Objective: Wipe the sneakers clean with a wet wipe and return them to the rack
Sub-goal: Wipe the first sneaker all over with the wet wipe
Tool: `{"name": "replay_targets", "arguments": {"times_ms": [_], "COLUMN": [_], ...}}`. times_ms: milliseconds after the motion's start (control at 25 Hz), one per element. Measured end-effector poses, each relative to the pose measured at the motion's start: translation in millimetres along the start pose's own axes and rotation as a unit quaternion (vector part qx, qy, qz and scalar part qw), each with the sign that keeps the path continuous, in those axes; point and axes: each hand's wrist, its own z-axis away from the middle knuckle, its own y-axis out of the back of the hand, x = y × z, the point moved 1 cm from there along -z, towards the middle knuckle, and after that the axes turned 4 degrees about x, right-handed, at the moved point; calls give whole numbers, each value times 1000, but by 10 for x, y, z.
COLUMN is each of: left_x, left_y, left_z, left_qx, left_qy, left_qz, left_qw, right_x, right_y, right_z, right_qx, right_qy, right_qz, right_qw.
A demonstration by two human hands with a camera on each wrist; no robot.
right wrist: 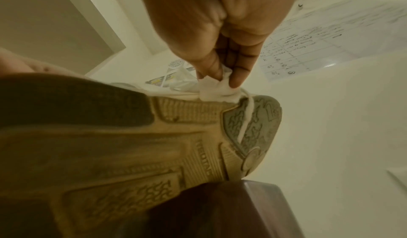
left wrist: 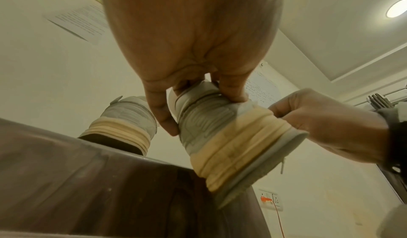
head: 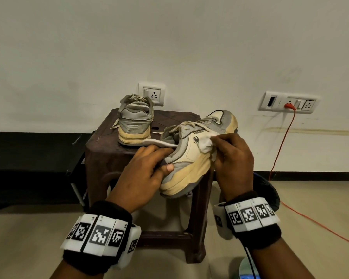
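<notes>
A cream and grey sneaker [head: 197,156] is held tilted above the right corner of a dark brown stool [head: 105,150]. My left hand [head: 147,168] grips its heel end, thumb on the side, fingers curled into the collar; the left wrist view shows this heel [left wrist: 220,137] in my fingers [left wrist: 233,92]. My right hand [head: 230,156] pinches a white wet wipe [head: 207,143] against the sneaker's side, near the laces. The right wrist view shows the wipe [right wrist: 218,90] between thumb and fingers above the sole [right wrist: 154,146]. The second sneaker [head: 135,121] stands upright on the stool, heel towards me.
The stool stands against a pale wall with a socket [head: 152,94] behind it. An orange cable [head: 280,150] runs from a switch panel [head: 288,102] at the right down across the floor. A black rack frame [head: 77,164] stands left of the stool. A dark bag [head: 270,190] lies behind my right wrist.
</notes>
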Motion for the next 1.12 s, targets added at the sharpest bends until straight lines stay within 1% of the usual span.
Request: {"name": "replay_targets", "arguments": {"times_ms": [80,160,240,320,400,480,560,680,760,840,1000,1080,1120], "left_x": [4,-12,-45,-75,-82,-72,-68,-71,-84,-106,-137,-129,-118], "left_y": [2,0,0,0,-3,-3,1,7,2,-16,-44,-57,-64], "left_z": [1,0,-2,-3,-6,-7,-15,-16,-15,-7,-11,-20,-24], "left_qx": [-3,-3,5,13,15,13,11,11,12,13,27,30,29], "left_qy": [-4,8,23,28,32,32,36,43,52,62,67,67,67], "left_qz": [-3,-2,10,28,38,38,43,57,63,74,73,79,88], "left_qw": [1000,1000,1000,999,999,999,998,997,997,995,995,994,993], "right_x": [81,35,-136,-299,-313,-197,-35,70,16,-134,-441,-442,-391], "right_y": [12,22,32,37,51,62,52,38,36,44,99,127,125], "right_z": [-26,30,152,277,308,247,139,64,79,147,296,294,262], "right_qx": [9,-8,-48,-88,-110,-100,-63,-32,-34,-60,-136,-151,-148], "right_qy": [-22,-26,-6,35,62,49,6,-33,-41,-23,53,67,60], "right_qz": [-12,-37,-60,-65,-60,-30,-7,-8,-23,-42,-80,-74,-61], "right_qw": [1000,999,997,993,990,993,998,999,998,997,986,983,985]}}
